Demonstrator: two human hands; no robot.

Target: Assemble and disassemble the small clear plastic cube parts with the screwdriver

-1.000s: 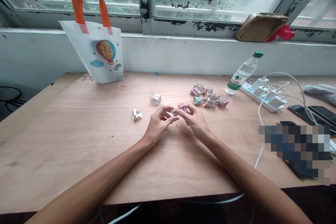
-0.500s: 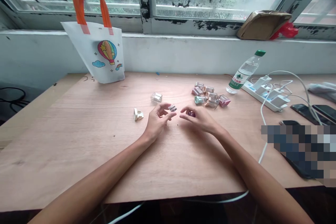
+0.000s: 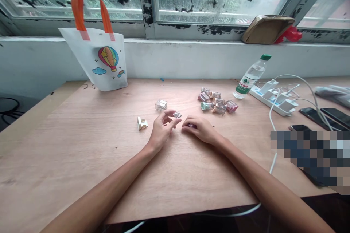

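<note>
My left hand (image 3: 162, 128) pinches a small silvery metal pencil sharpener (image 3: 177, 115) between thumb and fingertips, just above the table. Close by on the right, my right hand (image 3: 201, 129) rests low with its fingers curled round a small purple object (image 3: 192, 125), mostly hidden by them. A clear plastic box (image 3: 161, 105) lies beyond my left hand. To that hand's left stands a cream plastic insert (image 3: 142, 123). Behind my right hand sits a group of several assembled pencil sharpeners (image 3: 218, 102) with clear cases in pink, orange and green tints.
A white bag (image 3: 109, 62) with orange handles stands at the back left. At the back right are a water bottle (image 3: 250, 78) and a white power strip (image 3: 273, 101) with chargers and cables. Phones (image 3: 314, 116) lie at the right, by a blurred-out patch.
My right hand has come down to the table, and its fingers have closed round the purple object. My left hand keeps its pinch on the metal sharpener. The view has shifted slightly.
</note>
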